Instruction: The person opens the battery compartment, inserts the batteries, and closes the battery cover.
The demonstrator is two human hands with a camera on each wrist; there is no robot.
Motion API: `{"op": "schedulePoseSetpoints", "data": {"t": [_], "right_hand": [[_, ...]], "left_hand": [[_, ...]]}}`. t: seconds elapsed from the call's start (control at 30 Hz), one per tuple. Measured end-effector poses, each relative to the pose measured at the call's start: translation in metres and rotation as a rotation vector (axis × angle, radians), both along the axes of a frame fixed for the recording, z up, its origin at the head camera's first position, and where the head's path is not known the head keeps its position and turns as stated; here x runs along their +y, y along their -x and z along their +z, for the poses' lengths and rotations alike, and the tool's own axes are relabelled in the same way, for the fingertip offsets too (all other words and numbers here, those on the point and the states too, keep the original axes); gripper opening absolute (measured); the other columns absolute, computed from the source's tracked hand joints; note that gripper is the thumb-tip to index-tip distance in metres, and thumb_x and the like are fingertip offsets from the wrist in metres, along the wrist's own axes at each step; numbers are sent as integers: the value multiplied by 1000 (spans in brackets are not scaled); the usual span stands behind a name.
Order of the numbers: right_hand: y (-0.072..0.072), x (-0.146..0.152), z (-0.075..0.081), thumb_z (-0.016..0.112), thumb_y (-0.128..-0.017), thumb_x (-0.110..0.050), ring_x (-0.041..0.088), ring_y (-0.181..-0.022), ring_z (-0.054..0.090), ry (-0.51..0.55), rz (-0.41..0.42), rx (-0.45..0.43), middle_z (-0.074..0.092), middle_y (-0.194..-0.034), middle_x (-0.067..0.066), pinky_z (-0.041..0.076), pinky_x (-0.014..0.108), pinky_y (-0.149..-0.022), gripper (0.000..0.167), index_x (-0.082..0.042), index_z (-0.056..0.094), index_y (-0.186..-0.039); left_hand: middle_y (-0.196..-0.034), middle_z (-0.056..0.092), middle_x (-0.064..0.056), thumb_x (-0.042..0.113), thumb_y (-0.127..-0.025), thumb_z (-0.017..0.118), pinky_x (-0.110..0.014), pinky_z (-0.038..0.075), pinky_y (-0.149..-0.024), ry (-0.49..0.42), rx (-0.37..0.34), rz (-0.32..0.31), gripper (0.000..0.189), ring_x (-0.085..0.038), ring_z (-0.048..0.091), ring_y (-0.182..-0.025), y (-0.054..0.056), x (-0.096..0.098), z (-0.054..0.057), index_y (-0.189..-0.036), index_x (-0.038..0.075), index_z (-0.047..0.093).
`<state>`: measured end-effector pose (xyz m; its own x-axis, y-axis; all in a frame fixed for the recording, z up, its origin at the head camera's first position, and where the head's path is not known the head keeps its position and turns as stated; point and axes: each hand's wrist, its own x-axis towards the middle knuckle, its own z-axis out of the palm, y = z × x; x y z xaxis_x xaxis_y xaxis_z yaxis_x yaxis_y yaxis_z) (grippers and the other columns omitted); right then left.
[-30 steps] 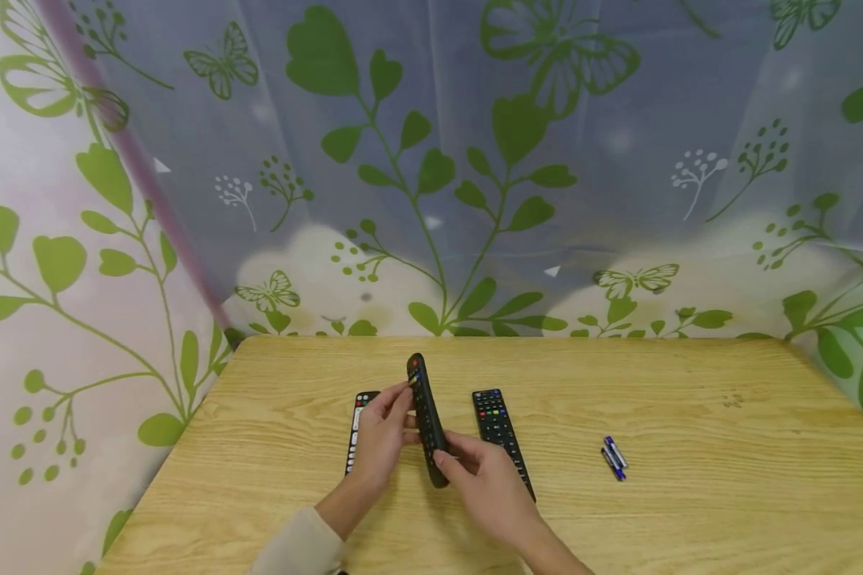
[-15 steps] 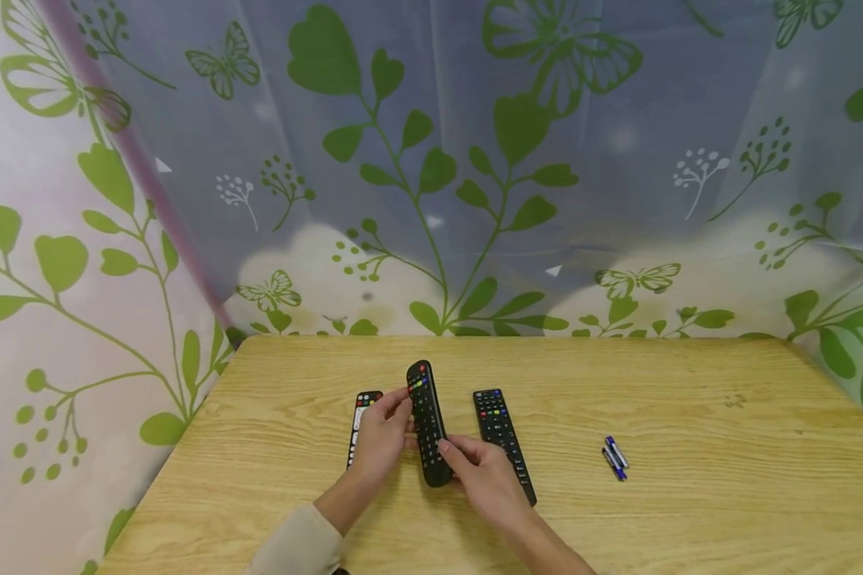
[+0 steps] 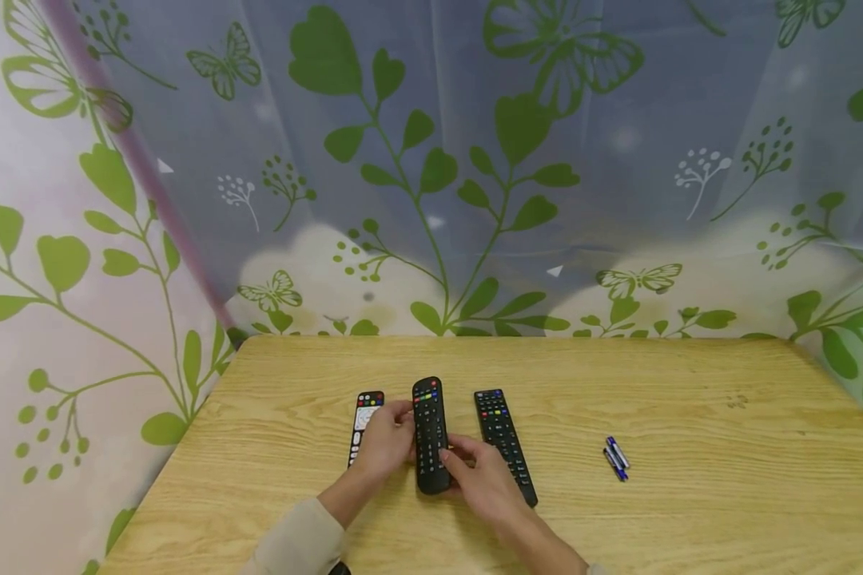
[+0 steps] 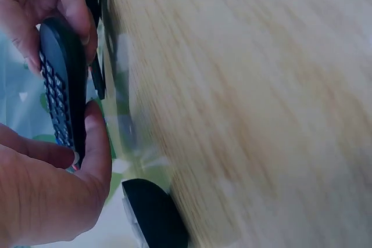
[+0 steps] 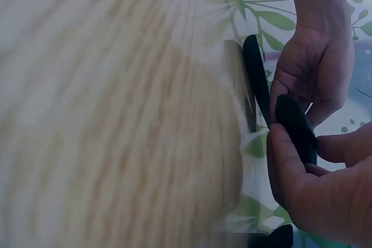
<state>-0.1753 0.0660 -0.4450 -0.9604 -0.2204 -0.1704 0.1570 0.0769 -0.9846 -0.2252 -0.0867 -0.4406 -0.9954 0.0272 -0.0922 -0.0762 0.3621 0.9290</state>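
Both hands hold a black remote control [image 3: 430,435] above the table, its button face turned up toward the head camera. My left hand [image 3: 387,438] grips it at the left side; in the left wrist view the thumb and a finger [image 4: 97,143] pinch its end. At the lower right, my right hand [image 3: 485,479] holds the near end, thumb on the front edge. To the left lies a remote with white buttons [image 3: 365,417], partly hidden by my left hand. A second black remote [image 3: 501,427] lies to the right, partly behind my right hand.
Small blue-and-silver batteries [image 3: 615,458] lie side by side on the wooden table [image 3: 705,415], right of the remotes. A cloth printed with leaves and butterflies [image 3: 431,200] hangs behind the table's back edge and along its left side.
The held remote has turned from nearly edge-on to showing its button face, and has come down slightly. Both hands keep their hold on it. The other remotes and the batteries stay put.
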Motion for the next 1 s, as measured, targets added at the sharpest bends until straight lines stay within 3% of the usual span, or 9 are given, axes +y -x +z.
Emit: {"op": "schedulePoseSetpoints", "data": {"t": [0.17,0.43,0.77,1.0], "right_hand": [[3,-2,-3,52,-98,-8,22,-94,63,-48,9,8,58,-103,14,58,29,-75,40,11,46,-133],[9,-6,-5,52,-98,-6,20,-90,64,-141,15,15,60,-101,12,58,27,-69,44,11,41,-137],[14,-10,-5,51,-98,-7,18,-89,62,-234,37,10,59,-102,10,57,26,-66,39,8,47,-134],[15,-11,-5,52,-98,-6,16,-81,60,-276,56,45,58,-97,9,56,26,-61,36,8,50,-131]], "left_hand": [[-106,60,-16,0,-96,46,-33,54,-77,98,5,-21,33,-22,57,-91,1,-2,-1,-126,-12,52],[-91,62,-13,-2,-91,52,-28,52,-58,230,71,-83,32,-17,59,-73,3,-7,0,-121,-14,56],[-91,66,-15,0,-88,58,-36,54,-69,448,161,-128,32,-21,61,-77,3,-6,2,-117,-13,58],[-93,67,-18,-1,-87,58,-38,54,-64,580,189,-177,31,-20,60,-74,1,-3,9,-116,-12,59]]}}
